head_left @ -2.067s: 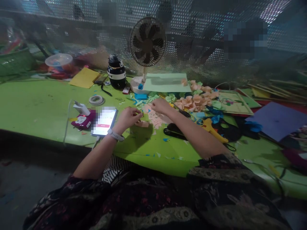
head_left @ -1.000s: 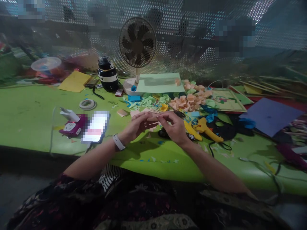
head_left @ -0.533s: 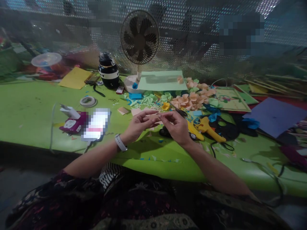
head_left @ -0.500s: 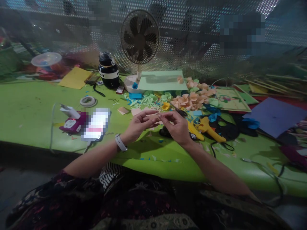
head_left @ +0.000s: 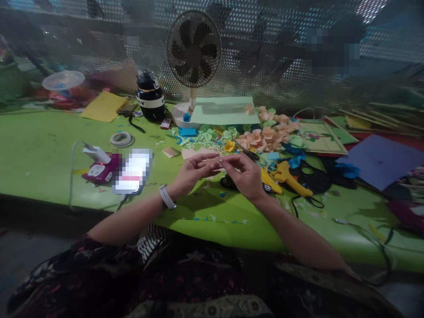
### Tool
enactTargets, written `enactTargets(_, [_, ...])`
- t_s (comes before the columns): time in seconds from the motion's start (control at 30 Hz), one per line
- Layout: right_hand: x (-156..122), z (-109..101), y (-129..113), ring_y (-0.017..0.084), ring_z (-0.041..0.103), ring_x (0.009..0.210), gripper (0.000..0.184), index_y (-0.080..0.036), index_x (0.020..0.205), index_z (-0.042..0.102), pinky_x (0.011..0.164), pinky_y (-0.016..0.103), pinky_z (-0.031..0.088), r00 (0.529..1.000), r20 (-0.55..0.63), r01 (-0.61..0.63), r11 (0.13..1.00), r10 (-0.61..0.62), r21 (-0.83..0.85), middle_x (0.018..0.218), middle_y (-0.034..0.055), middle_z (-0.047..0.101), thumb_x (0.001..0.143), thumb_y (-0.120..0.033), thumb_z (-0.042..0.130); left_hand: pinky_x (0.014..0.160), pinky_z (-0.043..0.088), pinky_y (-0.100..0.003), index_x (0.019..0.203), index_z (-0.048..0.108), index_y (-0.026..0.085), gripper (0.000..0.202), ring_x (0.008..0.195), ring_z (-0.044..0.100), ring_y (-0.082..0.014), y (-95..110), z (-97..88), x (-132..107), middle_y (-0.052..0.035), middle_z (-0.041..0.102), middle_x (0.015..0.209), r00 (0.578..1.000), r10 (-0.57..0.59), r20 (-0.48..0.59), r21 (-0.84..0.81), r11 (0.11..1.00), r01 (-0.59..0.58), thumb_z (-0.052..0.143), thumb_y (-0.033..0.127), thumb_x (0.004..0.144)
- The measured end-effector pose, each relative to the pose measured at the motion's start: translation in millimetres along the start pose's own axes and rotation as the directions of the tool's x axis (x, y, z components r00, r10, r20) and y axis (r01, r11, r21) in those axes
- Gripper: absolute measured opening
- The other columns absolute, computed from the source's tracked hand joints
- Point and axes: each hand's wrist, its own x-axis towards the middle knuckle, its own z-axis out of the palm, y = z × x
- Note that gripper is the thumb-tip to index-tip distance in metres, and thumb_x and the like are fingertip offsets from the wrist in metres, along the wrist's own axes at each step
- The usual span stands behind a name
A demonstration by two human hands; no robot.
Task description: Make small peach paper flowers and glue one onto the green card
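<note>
My left hand (head_left: 191, 173) and my right hand (head_left: 245, 176) meet over the front middle of the green table. Pinched between their fingertips is a small peach paper piece (head_left: 215, 161), mostly covered by the fingers. Both hands are closed on it, thumbs toward me. Just beyond lie flat peach paper squares (head_left: 170, 152) and a yellow paper flower (head_left: 229, 146). Dark-handled scissors (head_left: 251, 155) lie behind my right hand. Close by on the right is a yellow glue gun (head_left: 291, 179).
Peach paper flowers (head_left: 261, 138) and green scraps (head_left: 206, 135) are heaped behind the hands. A fan (head_left: 194, 51), a black bottle (head_left: 150, 99) and a pale green sheet (head_left: 225, 111) stand or lie farther back. To the left are a tape roll (head_left: 121, 139) and a lit phone (head_left: 133, 171).
The hands keep nearly the same pose, still pinching the paper piece. The view has shifted very slightly.
</note>
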Motion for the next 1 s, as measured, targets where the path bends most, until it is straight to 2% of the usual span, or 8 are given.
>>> enactTargets(0.7, [-2.6, 1.6, 4.1, 0.018, 0.072, 0.085, 0.02, -0.023, 0.091, 0.065, 0.08, 0.034, 0.06, 1.0, -0.004, -0.001, 1.0, 0.001, 0.016, 0.092, 0.0038, 0.075, 0.091, -0.043, 0.066, 0.093, 0.056, -0.037, 0.105, 0.073, 0.017, 0.043, 0.093, 0.075, -0.0204, -0.1, 0.9, -0.1, -0.007, 0.079, 0.096, 0.999, -0.01, -0.041, 0.019, 1.0, 0.011, 0.089, 0.032, 0.069])
enactTargets(0.87, [1.9, -0.5, 1.7, 0.016, 0.068, 0.073, 0.033, -0.022, 0.094, 0.056, 0.067, 0.03, 0.056, 0.997, -0.038, -0.074, 0.996, 0.072, -0.042, 0.089, 0.0031, 0.071, 0.086, -0.052, 0.068, 0.09, 0.057, -0.035, 0.113, 0.07, 0.017, 0.046, 0.089, 0.075, -0.0183, -1.3, -2.1, 1.4, -0.0056, 0.079, 0.09, 0.998, 0.009, -0.061, 0.059, 0.998, -0.005, 0.086, 0.03, 0.072])
enactTargets(1.0, [5.0, -2.3, -2.6, 0.013, 0.058, 0.062, 0.035, -0.023, 0.082, 0.053, 0.058, 0.028, 0.049, 0.997, 0.059, -0.038, 0.982, 0.05, -0.187, 0.071, -0.001, 0.062, 0.088, -0.056, 0.064, 0.087, 0.057, -0.033, 0.116, 0.069, 0.017, 0.046, 0.091, 0.075, -0.0182, -0.7, -3.1, 1.7, -0.0052, 0.079, 0.091, 0.997, 0.017, -0.078, 0.104, 0.995, -0.009, 0.085, 0.029, 0.074])
